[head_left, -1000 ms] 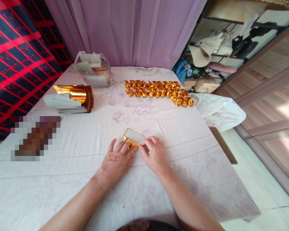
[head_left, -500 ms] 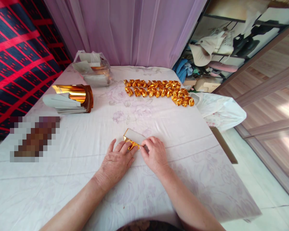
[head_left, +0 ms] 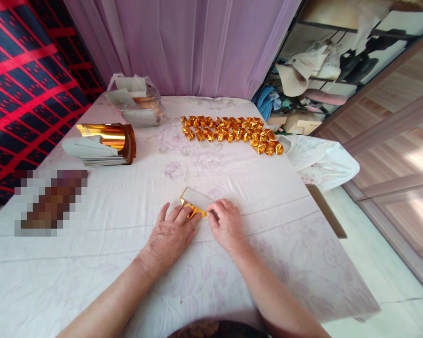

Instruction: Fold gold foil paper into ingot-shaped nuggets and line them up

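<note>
A sheet of gold foil paper (head_left: 196,196), partly folded, lies on the table in front of me. Its grey-white back faces up along the far side, and a shiny gold flap shows on the near side. My left hand (head_left: 171,230) rests flat with fingers spread, its fingertips pressing down on the gold flap. At the paper's right end, my right hand (head_left: 227,223) is closed, thumb and index finger pinching the corner. The pinched tip is mostly hidden by the fingers.
Several folded gold paper ingots (head_left: 229,130) stand in rows at the far right of the table (head_left: 134,202). A curled stack of gold paper (head_left: 102,145) and a clear bag of sheets (head_left: 137,101) lie at the left. A white plastic bag (head_left: 324,159) hangs beyond the right edge.
My right hand has shifted very slightly at the paper's right corner, showing a little more of the gold tip. My left hand stays in place.
</note>
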Available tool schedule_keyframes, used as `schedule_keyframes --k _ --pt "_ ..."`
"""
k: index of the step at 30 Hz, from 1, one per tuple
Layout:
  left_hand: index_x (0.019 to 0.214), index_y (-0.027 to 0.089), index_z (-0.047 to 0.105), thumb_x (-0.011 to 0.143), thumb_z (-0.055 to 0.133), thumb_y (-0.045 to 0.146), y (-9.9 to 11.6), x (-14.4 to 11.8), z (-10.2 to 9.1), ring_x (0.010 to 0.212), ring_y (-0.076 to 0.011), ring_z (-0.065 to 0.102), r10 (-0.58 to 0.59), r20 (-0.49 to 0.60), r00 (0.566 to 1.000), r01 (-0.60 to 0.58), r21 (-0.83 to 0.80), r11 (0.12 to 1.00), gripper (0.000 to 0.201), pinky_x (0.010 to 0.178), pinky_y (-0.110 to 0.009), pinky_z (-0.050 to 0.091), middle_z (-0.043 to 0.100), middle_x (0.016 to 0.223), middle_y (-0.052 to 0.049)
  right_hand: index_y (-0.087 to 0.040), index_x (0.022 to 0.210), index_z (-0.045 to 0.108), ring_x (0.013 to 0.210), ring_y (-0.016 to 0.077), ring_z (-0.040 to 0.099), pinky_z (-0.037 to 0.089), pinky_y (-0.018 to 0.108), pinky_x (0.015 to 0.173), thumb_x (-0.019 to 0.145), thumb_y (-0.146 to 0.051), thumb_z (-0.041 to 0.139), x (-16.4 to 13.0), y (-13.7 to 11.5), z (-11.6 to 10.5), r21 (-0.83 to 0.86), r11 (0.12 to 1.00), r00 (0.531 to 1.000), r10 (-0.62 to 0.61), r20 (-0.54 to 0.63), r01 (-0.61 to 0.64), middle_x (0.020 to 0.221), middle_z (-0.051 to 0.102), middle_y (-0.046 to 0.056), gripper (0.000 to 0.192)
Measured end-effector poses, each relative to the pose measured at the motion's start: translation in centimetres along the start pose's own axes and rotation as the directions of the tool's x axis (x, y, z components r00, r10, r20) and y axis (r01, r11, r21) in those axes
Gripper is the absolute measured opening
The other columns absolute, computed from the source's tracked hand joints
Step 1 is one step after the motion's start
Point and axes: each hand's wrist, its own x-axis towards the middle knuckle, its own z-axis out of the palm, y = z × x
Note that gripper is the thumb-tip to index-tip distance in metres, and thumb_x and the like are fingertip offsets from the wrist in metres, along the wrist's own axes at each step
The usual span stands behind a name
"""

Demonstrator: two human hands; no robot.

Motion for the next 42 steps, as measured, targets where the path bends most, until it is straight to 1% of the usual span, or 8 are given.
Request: schedule_keyframes --k 6,10,13,19,24,30,35,42 --pt "0.129 0.031 0.059 0.091 0.06 0.03 -0.1 0.0 0.1 0.115 -0.0264 0.056 -0.003 -0.001 1.0 0.003 0.005 1.0 0.038 0.107 -0.057 0.036 0.062 0.124 -0.004 -0.022 0.086 0.061 0.085 0.0207 0.056 0.037 0.033 0.074 0.086 -0.012 0.055 -0.3 0.0 0.2 -0.007 0.999 0.999 -0.042 -0.027 0.042 0.086 0.064 0.003 0.012" --pt "0.129 0.03 0.058 0.092 0.057 0.03 -0.2 -0.1 0.2 0.115 -0.0263 0.055 0.011 -0.005 1.0 -0.011 0.01 1.0 0.037 0.108 -0.055 0.035 0.062 0.124 -0.005 -0.022 0.087 0.059 0.087 0.0201 0.059 0.043 0.033 0.079 0.086 -0.009 0.047 -0.5 0.2 0.0 0.105 0.988 0.982 -0.092 -0.165 0.11 0.086 0.065 0.004 0.018" --pt "0.13 0.031 0.058 0.092 0.057 0.03 -0.2 -0.2 0.2 0.115 -0.0264 0.054 0.012 -0.009 1.0 -0.011 0.008 1.0 0.037 0.108 -0.054 0.034 0.062 0.123 -0.005 -0.023 0.094 0.056 0.083 0.0178 0.062 0.047 0.029 0.075 0.088 -0.01 0.044 -0.5 0.0 -0.1 0.203 0.97 0.969 -0.088 -0.229 0.136 0.086 0.065 0.004 0.018" --pt "0.131 0.033 0.057 0.092 0.057 0.03 -0.2 -0.1 0.1 0.115 -0.0266 0.054 0.015 -0.012 1.0 -0.015 -0.002 1.0 0.039 0.109 -0.055 0.033 0.06 0.123 -0.005 -0.023 0.096 0.055 0.077 0.0159 0.065 0.048 0.025 0.07 0.089 -0.013 0.044 -0.4 -0.5 0.6 0.232 0.968 0.986 -0.061 -0.154 0.096 0.087 0.067 0.004 0.016" --pt "0.133 0.034 0.055 0.093 0.056 0.03 -0.4 -0.2 0.2 0.116 -0.0263 0.053 0.016 0.007 1.0 -0.016 -0.019 1.0 0.04 0.11 -0.055 0.032 0.06 0.126 -0.004 -0.023 0.091 0.056 0.076 0.0167 0.064 0.047 0.026 0.068 0.089 -0.016 0.045 -0.3 -0.4 0.9 0.232 0.972 0.995 -0.019 -0.101 0.042 0.083 0.066 0.003 0.014" --pt "0.137 0.032 0.051 0.098 0.046 0.032 -1.8 -0.9 0.6 0.122 -0.0255 0.051 0.068 0.046 0.997 -0.064 -0.091 0.994 0.039 0.113 -0.061 0.021 0.058 0.132 -0.005 -0.023 0.087 0.055 0.073 0.0151 0.063 0.048 0.025 0.068 0.084 -0.014 0.049 -0.2 -0.4 0.7 0.296 0.955 0.998 0.014 -0.056 0.003 0.082 0.064 0.002 0.011" --pt "0.139 0.031 0.047 0.099 0.043 0.031 -3.2 -1.3 0.5 0.13 -0.0228 0.046 0.168 0.055 0.984 -0.156 -0.179 0.971 0.04 0.116 -0.055 0.013 0.054 0.141 -0.004 -0.023 0.084 0.054 0.071 0.0136 0.062 0.049 0.024 0.064 0.08 -0.012 0.052 -0.2 -0.9 0.8 0.357 0.934 0.998 0.051 -0.035 -0.035 0.082 0.062 0.001 0.012" --pt "0.138 0.03 0.049 0.099 0.043 0.03 -3.3 -1.1 0.1 0.13 -0.0229 0.047 0.171 0.083 0.982 -0.151 -0.205 0.967 0.039 0.117 -0.056 0.009 0.053 0.143 -0.004 -0.023 0.082 0.055 0.072 0.0137 0.06 0.049 0.024 0.064 0.078 -0.01 0.056 -0.1 -1.2 1.0 0.307 0.951 0.998 0.057 -0.036 -0.043 0.082 0.06 0.001 0.014"
